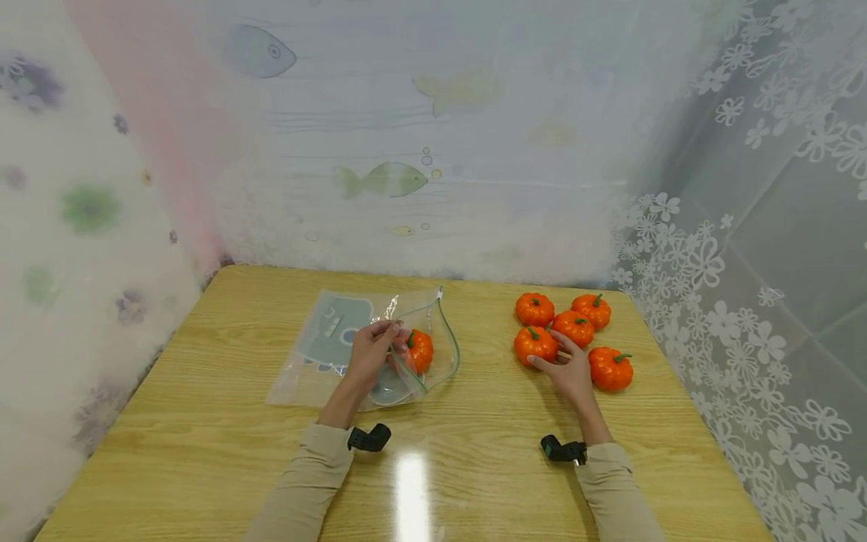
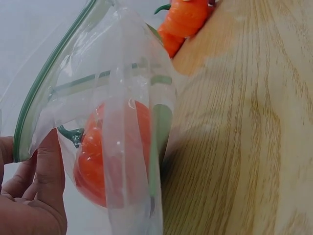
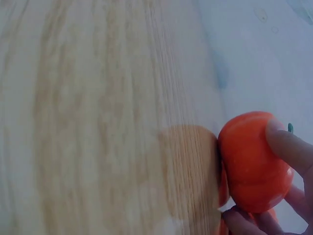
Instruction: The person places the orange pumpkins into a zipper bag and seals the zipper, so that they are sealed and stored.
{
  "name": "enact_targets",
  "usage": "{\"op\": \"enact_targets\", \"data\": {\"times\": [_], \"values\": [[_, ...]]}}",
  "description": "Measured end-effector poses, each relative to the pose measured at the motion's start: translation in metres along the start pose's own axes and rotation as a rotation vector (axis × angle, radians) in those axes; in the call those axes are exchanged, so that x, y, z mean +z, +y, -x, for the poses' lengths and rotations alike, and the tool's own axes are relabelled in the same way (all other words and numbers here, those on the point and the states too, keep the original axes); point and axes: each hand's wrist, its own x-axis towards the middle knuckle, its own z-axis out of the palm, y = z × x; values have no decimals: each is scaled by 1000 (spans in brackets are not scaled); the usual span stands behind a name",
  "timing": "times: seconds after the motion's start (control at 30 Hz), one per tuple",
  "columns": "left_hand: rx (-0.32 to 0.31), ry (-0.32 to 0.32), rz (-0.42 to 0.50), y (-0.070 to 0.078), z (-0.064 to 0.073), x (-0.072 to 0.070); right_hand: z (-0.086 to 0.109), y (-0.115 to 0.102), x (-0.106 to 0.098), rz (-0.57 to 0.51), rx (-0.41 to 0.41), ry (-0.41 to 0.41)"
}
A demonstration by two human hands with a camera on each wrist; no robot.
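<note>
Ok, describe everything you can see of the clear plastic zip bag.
The clear, thin plastic zip bag has a green closure strip and a grey-green cartoon print. It lies on the yellow wood-grain table, mouth gaping open toward the right. The left hand pinches the mouth's edge; a glossy orange pumpkin sits inside.

Right hand [image 3: 299, 198] grips a pumpkin [image 3: 252, 159], thumb [image 3: 289, 148] near its stem [image 3: 290, 128], shadow [image 3: 190, 159] on the table [image 3: 98, 98]; orange slivers [image 3: 223, 188] behind, perhaps more pumpkins!
</note>
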Motion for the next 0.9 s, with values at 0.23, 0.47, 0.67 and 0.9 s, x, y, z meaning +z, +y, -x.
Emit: {"op": "enact_targets", "data": {"times": [0.23,0.47,0.67,0.9], "values": [[5,19,-39,-2,0,0,0,3,2,-16,1,-3],[14,53,-54,-1,1,0,-1,4,1,-34,7,-21],[6,65,-55,-2,2,-1,1,2,2,-61,-7,-34],[-10,82,-77,-2,1,-1,7,4,2,-122,-57,-93]]}}
